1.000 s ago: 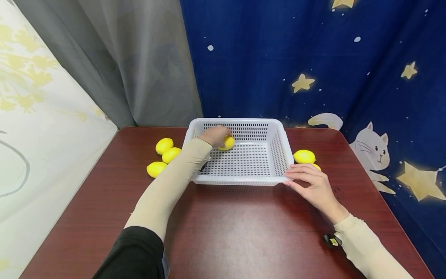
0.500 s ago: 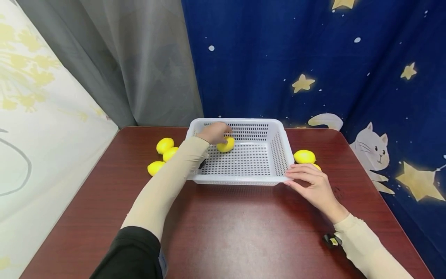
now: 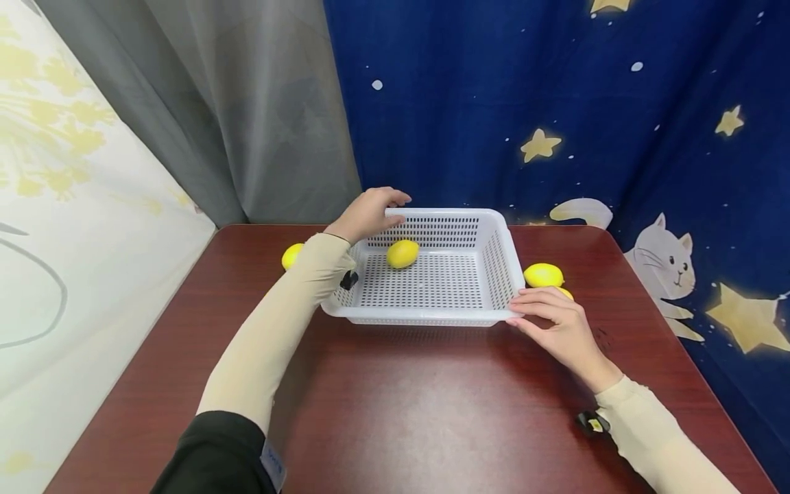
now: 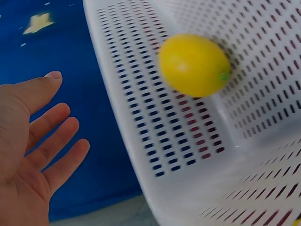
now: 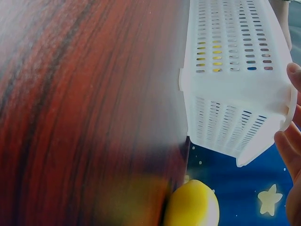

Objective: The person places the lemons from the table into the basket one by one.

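A white slotted plastic basket [image 3: 426, 317] stands on the table. One yellow lemon [image 3: 402, 254] lies inside it, toward the back left. Over the basket's back left rim, my left hand [image 3: 368, 213] is raised with fingers spread and relaxed, holding nothing. The left wrist view has the same hand [image 4: 35, 136] outside the rim, apart from the lemon [image 4: 194, 66]. At the front right corner, my right hand [image 3: 555, 329] pinches the rim between thumb and fingers. Beside that hand, a lemon [image 3: 543, 275] sits right of the basket, with another partly hidden behind the fingers.
Left of the basket, a lemon [image 3: 291, 256] shows past my left sleeve [image 3: 271, 336], which covers other lemons there. The dark red wooden table [image 3: 426, 398] ends just behind the basket. Grey and blue star-patterned curtains [image 3: 444, 103] hang beyond it.
My left hand has let go of the lemon, leaving it on the basket floor, and has risen back and left to the rim. The right hand stays on the corner.
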A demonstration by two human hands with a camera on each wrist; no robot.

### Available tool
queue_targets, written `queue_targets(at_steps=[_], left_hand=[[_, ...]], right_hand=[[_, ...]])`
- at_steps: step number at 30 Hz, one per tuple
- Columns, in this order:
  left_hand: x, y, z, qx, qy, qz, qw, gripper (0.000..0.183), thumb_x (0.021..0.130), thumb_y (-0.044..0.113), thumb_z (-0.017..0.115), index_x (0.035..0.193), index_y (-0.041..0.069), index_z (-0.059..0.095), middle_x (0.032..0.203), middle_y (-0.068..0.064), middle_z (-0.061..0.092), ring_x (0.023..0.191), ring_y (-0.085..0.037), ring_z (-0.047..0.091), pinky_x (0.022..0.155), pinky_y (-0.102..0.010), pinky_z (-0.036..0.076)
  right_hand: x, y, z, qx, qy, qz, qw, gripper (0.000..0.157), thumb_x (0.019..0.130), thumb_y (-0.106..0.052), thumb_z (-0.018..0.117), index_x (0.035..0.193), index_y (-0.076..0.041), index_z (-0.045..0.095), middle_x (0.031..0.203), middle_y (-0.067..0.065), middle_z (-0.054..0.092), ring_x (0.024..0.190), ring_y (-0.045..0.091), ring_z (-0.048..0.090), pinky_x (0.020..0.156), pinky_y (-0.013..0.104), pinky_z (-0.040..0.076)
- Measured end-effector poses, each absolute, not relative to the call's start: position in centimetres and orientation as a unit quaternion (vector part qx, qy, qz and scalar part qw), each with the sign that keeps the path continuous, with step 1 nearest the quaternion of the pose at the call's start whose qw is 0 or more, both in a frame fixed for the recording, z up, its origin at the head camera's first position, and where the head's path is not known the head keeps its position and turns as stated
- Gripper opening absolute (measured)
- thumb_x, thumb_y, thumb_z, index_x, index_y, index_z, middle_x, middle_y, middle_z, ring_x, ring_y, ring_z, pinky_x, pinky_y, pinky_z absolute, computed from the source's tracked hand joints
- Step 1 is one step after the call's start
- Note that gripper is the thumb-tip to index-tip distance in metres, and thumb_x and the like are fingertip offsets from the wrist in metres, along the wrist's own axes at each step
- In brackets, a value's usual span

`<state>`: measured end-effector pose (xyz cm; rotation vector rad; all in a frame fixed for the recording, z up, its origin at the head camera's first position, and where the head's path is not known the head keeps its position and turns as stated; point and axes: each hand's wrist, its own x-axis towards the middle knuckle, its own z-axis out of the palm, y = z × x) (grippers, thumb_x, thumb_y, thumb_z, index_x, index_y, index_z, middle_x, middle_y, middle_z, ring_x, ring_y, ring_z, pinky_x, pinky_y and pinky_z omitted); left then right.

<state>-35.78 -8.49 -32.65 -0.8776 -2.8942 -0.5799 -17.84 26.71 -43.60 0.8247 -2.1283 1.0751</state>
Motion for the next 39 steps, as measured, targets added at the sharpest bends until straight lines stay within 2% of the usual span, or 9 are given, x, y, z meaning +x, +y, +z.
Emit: queue_targets(at_steps=[5, 9, 22, 30, 39], left_hand=[[-35.0, -10.3, -31.2, -0.285, -0.929, -0.224, 0.068, 0.044, 0.095, 0.025, 0.068, 0.137, 0.013, 0.058, 0.135, -0.005, 0.063, 0.123, -0.022, 0.059, 0.106, -0.038, 0.047], [-34.3, -11.9, -30.4, -0.279, -0.926, -0.234, 0.102, 0.045, 0.094, 0.025, 0.069, 0.136, 0.013, 0.059, 0.135, -0.007, 0.063, 0.122, -0.023, 0.059, 0.102, -0.039, 0.05], [-31.0, -18.3, -29.1, -0.264, -0.914, -0.249, 0.183, 0.045, 0.093, 0.022, 0.07, 0.136, 0.013, 0.06, 0.135, -0.008, 0.063, 0.123, -0.026, 0.06, 0.101, -0.044, 0.052], [-29.0, -22.3, -30.6, -0.245, -0.918, -0.229, 0.213, 0.05, 0.09, 0.022, 0.073, 0.137, 0.014, 0.059, 0.135, -0.009, 0.063, 0.12, -0.027, 0.061, 0.098, -0.046, 0.054], [-26.0, -26.1, -34.4, -0.216, -0.926, -0.215, 0.223, 0.054, 0.087, 0.017, 0.077, 0.137, 0.011, 0.059, 0.132, -0.013, 0.064, 0.12, -0.03, 0.061, 0.098, -0.048, 0.052]], right_hand=[[-18.0, 26.8, -43.6, 0.314, -0.803, 0.406, 0.304, 0.044, 0.051, 0.004, 0.092, 0.093, -0.003, 0.079, 0.096, 0.012, 0.077, 0.103, 0.024, 0.064, 0.103, 0.013, 0.042], [-18.0, 26.8, -43.6, 0.314, -0.802, 0.408, 0.303, 0.044, 0.051, 0.005, 0.092, 0.093, -0.003, 0.079, 0.096, 0.011, 0.076, 0.103, 0.025, 0.064, 0.103, 0.013, 0.042], [-17.8, 26.9, -43.5, 0.311, -0.805, 0.402, 0.305, 0.044, 0.051, 0.004, 0.092, 0.093, -0.003, 0.079, 0.095, 0.012, 0.076, 0.103, 0.024, 0.064, 0.103, 0.013, 0.041], [-17.8, 26.9, -43.6, 0.306, -0.81, 0.402, 0.3, 0.046, 0.05, 0.007, 0.091, 0.093, -0.003, 0.079, 0.096, 0.012, 0.076, 0.104, 0.023, 0.064, 0.103, 0.012, 0.041], [-17.5, 26.8, -43.4, 0.298, -0.819, 0.401, 0.283, 0.048, 0.053, 0.006, 0.091, 0.097, -0.007, 0.08, 0.1, 0.01, 0.076, 0.109, 0.015, 0.063, 0.104, 0.012, 0.04]])
